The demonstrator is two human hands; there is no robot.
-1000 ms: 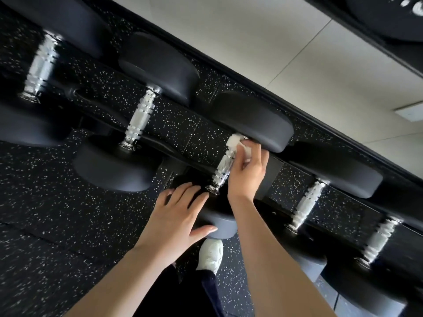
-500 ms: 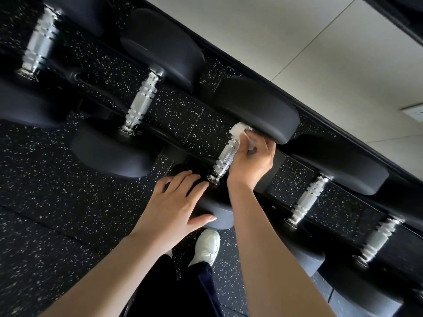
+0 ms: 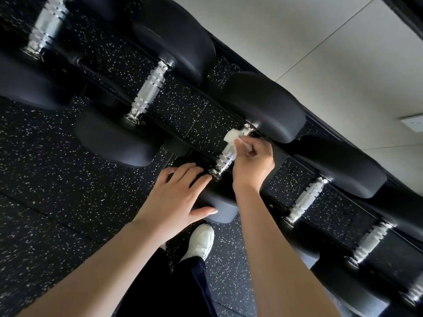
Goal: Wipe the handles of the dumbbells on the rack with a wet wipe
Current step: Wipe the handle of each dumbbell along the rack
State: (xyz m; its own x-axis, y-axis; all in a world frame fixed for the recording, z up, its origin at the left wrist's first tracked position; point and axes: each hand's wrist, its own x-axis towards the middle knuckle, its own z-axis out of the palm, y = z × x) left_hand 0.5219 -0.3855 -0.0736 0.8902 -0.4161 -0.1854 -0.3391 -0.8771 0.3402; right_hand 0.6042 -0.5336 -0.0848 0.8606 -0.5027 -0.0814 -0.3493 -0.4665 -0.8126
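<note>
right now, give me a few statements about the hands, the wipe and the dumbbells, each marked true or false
1. The right hand pinches the wet wipe against a dumbbell handle. True.
2. The left hand grips a second wipe. False: it rests flat on the near head of that same dumbbell and holds nothing.
3. The wet wipe sits at the near end of the dumbbell handle. False: it is up toward the far head.
4. A white shoe shows on the floor below the hands. True.
</note>
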